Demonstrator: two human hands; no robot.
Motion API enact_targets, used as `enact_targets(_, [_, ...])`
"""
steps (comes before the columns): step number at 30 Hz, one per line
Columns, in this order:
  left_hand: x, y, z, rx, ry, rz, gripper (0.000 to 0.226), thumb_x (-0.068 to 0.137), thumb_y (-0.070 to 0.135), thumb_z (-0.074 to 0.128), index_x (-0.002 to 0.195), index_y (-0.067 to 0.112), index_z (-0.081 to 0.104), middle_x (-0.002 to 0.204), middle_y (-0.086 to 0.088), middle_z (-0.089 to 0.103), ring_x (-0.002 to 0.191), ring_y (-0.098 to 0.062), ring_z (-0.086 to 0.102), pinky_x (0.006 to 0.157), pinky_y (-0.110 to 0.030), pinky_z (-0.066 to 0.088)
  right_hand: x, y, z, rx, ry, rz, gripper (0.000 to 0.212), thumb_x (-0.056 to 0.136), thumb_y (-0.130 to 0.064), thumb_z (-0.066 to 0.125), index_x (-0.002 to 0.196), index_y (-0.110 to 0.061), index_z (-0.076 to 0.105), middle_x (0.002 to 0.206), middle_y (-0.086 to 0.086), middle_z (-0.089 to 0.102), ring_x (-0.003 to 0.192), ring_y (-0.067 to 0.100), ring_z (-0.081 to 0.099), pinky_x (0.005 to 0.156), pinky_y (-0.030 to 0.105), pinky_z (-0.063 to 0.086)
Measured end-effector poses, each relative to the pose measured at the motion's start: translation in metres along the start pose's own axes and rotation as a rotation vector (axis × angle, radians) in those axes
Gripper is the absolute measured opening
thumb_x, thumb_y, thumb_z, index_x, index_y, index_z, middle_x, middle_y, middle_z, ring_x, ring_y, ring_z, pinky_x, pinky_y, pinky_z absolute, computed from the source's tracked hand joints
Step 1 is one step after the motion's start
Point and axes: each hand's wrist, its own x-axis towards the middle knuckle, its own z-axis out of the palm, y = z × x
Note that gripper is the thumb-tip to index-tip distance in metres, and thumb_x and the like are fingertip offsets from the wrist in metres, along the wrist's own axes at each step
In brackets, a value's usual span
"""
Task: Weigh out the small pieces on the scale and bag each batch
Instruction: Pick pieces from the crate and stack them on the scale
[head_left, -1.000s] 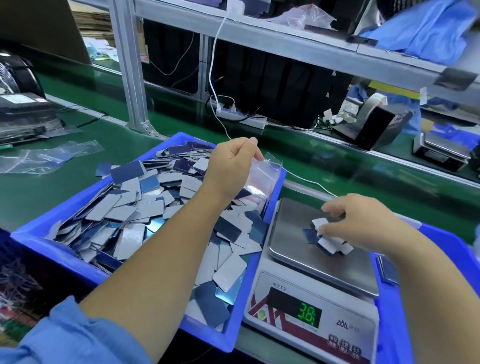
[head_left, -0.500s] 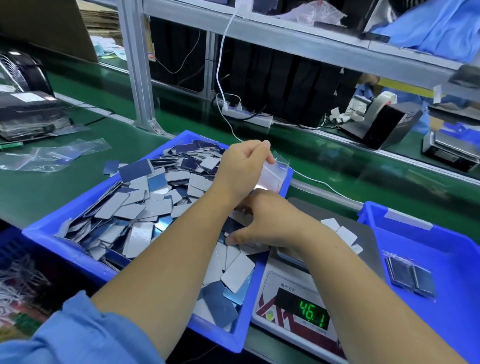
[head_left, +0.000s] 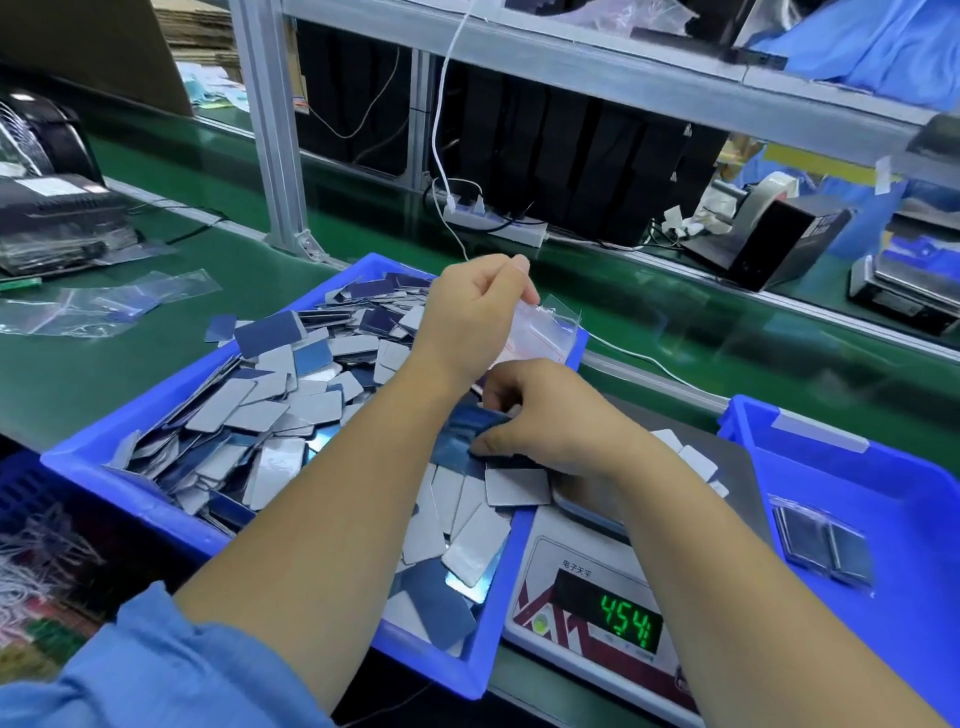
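A blue bin (head_left: 156, 499) in front of me holds a heap of small flat rectangular pieces (head_left: 291, 410), grey-white on one side and blue on the other. My left hand (head_left: 467, 322) is raised over the bin and pinches a small clear bag (head_left: 540, 332) by its top. My right hand (head_left: 550, 421) reaches across into the bin and is closed on a few blue pieces under the bag. The scale (head_left: 597, 613) stands to the right of the bin. Its display reads about 45.4. A few white pieces (head_left: 691, 457) lie on its pan.
A second blue bin (head_left: 883, 467) to the right holds a filled bag (head_left: 826, 545). Empty clear bags (head_left: 104, 306) lie on the green belt at left. A metal post (head_left: 275, 130), a power strip (head_left: 498, 223) with a white cable, and a tape dispenser (head_left: 769, 234) stand behind.
My right hand left the scale pan and crossed left into the bin, where it closed on pieces. The reading went from 3.8 to about 45. My left hand kept the bag raised.
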Motion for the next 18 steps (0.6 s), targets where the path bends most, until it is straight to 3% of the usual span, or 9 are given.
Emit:
enact_targets(2, [0.003, 0.000, -0.004, -0.019, 0.041, 0.023, 0.039, 0.097, 0.022, 0.049, 0.061, 0.017, 0.061, 0.045, 0.017, 0.044, 0.048, -0.001, 0.041, 0.060, -0.024, 0.044, -0.001, 0.005, -0.002, 0.071, 0.066, 0.032, 0.033, 0.067, -0.022, 0.086, 0.071, -0.020, 0.053, 0.062, -0.003, 0.061, 0.055, 0.008, 0.049, 0.052, 0.023, 0.038])
enact_targets(4, [0.004, -0.001, -0.004, -0.014, 0.065, 0.027, 0.041, 0.099, 0.020, 0.048, 0.060, 0.018, 0.060, 0.045, 0.017, 0.044, 0.048, 0.000, 0.041, 0.054, -0.016, 0.036, -0.001, 0.011, -0.006, 0.120, 0.150, 0.059, 0.035, 0.066, -0.022, 0.088, 0.069, -0.021, 0.053, 0.055, -0.011, 0.059, 0.049, 0.001, 0.047, 0.046, 0.015, 0.034])
enact_targets(6, [0.002, -0.001, -0.002, 0.018, 0.048, 0.035, 0.041, 0.100, 0.019, 0.048, 0.061, 0.017, 0.060, 0.044, 0.017, 0.043, 0.048, -0.001, 0.041, 0.058, -0.021, 0.039, -0.002, 0.015, -0.010, 0.157, 0.254, 0.079, 0.036, 0.066, -0.024, 0.088, 0.067, -0.022, 0.053, 0.051, -0.021, 0.053, 0.048, 0.000, 0.044, 0.046, 0.014, 0.033])
enact_targets(9, [-0.001, -0.001, 0.001, 0.051, 0.016, 0.034, 0.040, 0.099, 0.021, 0.048, 0.062, 0.017, 0.060, 0.043, 0.014, 0.039, 0.046, -0.003, 0.035, 0.076, -0.044, 0.049, -0.007, 0.022, -0.021, 0.286, 0.393, 0.114, 0.036, 0.065, -0.023, 0.090, 0.066, -0.021, 0.055, 0.053, -0.018, 0.052, 0.049, 0.002, 0.041, 0.051, 0.022, 0.035])
enact_targets(15, [-0.002, -0.005, 0.002, 0.087, -0.059, -0.042, 0.039, 0.098, 0.034, 0.048, 0.068, 0.014, 0.066, 0.049, 0.009, 0.035, 0.044, -0.005, 0.033, 0.050, -0.021, 0.034, -0.042, 0.045, -0.058, 0.413, 0.508, 0.158, 0.033, 0.067, -0.020, 0.090, 0.072, -0.012, 0.059, 0.059, -0.007, 0.061, 0.047, 0.005, 0.054, 0.044, 0.020, 0.042])
enact_targets(18, [-0.004, -0.009, 0.005, 0.164, -0.162, -0.065, 0.037, 0.098, 0.036, 0.049, 0.072, 0.017, 0.068, 0.056, 0.002, 0.040, 0.047, -0.007, 0.036, 0.046, -0.014, 0.033, -0.064, 0.066, -0.076, 0.367, 0.504, 0.200, 0.031, 0.065, -0.019, 0.091, 0.077, -0.016, 0.062, 0.068, -0.003, 0.065, 0.057, 0.013, 0.057, 0.054, 0.029, 0.047])
